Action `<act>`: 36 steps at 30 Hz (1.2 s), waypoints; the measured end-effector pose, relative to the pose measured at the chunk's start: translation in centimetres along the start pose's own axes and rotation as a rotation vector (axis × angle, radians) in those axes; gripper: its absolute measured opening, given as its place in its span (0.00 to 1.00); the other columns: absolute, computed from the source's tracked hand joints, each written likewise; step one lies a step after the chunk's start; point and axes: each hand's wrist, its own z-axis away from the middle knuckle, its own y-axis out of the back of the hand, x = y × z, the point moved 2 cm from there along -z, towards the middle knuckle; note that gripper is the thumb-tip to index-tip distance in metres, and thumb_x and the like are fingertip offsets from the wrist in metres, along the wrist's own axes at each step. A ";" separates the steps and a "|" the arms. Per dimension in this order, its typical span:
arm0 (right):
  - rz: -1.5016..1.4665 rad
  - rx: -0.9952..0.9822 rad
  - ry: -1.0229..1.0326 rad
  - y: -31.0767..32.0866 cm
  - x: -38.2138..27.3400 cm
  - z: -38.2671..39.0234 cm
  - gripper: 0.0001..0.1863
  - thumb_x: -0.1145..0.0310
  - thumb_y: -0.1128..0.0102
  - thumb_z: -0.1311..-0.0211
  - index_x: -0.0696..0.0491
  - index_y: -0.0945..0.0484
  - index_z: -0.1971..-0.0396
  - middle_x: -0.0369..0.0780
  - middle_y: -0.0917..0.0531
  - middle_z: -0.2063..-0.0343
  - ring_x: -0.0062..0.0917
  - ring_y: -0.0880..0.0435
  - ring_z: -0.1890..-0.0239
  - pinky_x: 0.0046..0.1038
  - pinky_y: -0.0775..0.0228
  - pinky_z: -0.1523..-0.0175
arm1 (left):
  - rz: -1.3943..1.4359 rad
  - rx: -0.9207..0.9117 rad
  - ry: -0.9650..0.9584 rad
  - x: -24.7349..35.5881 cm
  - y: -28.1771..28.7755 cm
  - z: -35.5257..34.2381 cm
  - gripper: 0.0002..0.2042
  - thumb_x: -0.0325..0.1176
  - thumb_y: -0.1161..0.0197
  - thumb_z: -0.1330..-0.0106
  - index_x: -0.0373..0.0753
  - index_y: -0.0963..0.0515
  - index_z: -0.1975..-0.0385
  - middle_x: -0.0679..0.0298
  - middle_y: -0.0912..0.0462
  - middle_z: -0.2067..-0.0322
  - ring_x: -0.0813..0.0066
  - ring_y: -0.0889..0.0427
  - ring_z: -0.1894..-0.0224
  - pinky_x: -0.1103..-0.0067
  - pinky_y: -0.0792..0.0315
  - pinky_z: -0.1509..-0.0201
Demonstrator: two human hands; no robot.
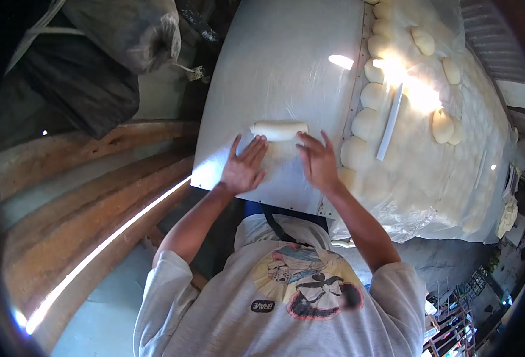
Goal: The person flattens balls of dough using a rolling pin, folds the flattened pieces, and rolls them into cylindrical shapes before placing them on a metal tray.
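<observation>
A pale rolled log of dough point(278, 131) lies crosswise on the metal work surface point(277, 56). My left hand point(243, 166) is at its left part, fingers stretched out and fingertips on or at its near edge. My right hand point(318, 160) is at its right end, fingers apart and bent a little, tips touching or very near it. Neither hand grips the roll. To the right, many rounded dough pieces point(366, 152) sit under clear plastic sheeting point(405, 213), and a narrow white strip point(389, 125) lies on top of them.
Dark bags point(81, 89) with cords lie at the upper left. Curved wooden boards point(66, 178) run along the left beside a bright gap. Corrugated metal point(497, 50) is at the upper right, and a rack with assorted items point(453, 321) stands at the lower right.
</observation>
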 end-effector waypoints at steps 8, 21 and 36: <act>0.096 0.355 -0.091 -4.3 -4.3 2.2 0.30 0.59 0.46 0.31 0.62 0.32 0.35 0.48 0.38 0.28 0.40 0.38 0.27 0.54 0.57 0.23 | 0.002 0.128 0.155 3.1 -3.5 1.7 0.44 0.48 0.40 0.34 0.24 0.52 0.27 0.41 0.53 0.25 0.48 0.54 0.22 0.47 0.63 0.22; 0.141 0.312 -0.086 -2.4 -7.2 6.0 0.33 0.74 0.38 0.50 0.57 0.28 0.38 0.42 0.28 0.40 0.35 0.31 0.35 0.51 0.45 0.31 | 0.023 0.231 0.236 6.4 -2.4 6.1 0.35 0.29 0.39 0.41 0.33 0.40 0.30 0.54 0.32 0.35 0.60 0.35 0.30 0.55 0.51 0.23; -0.204 0.132 -0.255 7.3 -0.1 -20.2 0.22 0.64 0.42 0.42 0.55 0.21 0.47 0.50 0.23 0.42 0.42 0.30 0.34 0.48 0.45 0.27 | 0.751 0.249 0.463 -4.9 5.1 -17.6 0.23 0.44 0.36 0.35 0.33 0.25 0.46 0.53 0.19 0.51 0.55 0.24 0.43 0.57 0.40 0.30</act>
